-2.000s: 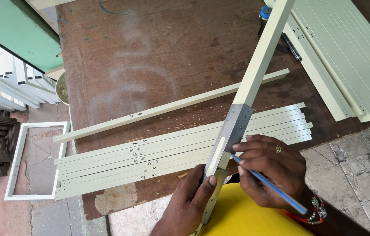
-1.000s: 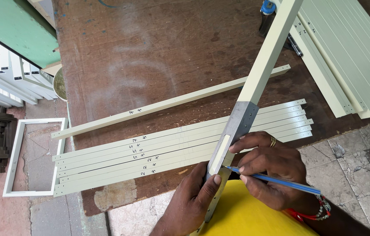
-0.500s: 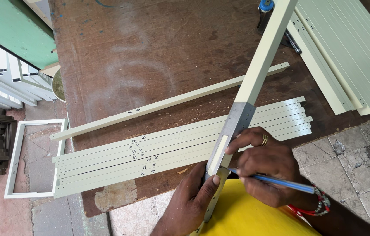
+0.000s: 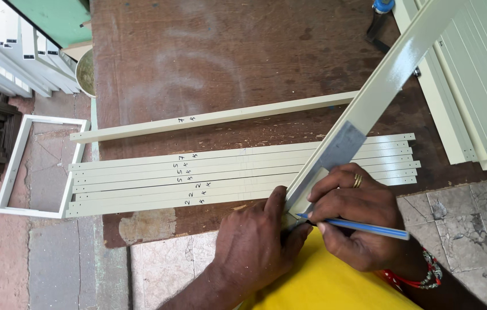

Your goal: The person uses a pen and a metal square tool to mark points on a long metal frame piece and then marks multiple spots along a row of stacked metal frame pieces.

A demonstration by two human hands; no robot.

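Note:
My left hand [image 4: 255, 244] grips the near end of a long cream metal bar [image 4: 381, 86] that slants up to the top right. A grey metal ruler [image 4: 332, 155] lies flat against the bar's lower part, and my left thumb presses on it. My right hand [image 4: 364, 221], with a ring on one finger, holds a blue pen [image 4: 364, 227] whose tip touches the bar's near end beside my left fingers. Under the bar, several cream strips [image 4: 226, 175] lie side by side on the brown table [image 4: 226, 57], with handwritten marks near their middle.
A single cream bar [image 4: 209, 119] lies apart, just beyond the strips. More cream slats [image 4: 479, 97] are stacked at the right. A white frame [image 4: 10, 189] lies on the floor at the left, near white profiles [image 4: 13, 57]. A blue-capped tool [image 4: 380, 14] sits at the top.
My right hand has shifted lower and closer to my left hand, bringing the pen tip down onto the near end of the bar. My left hand keeps its hold.

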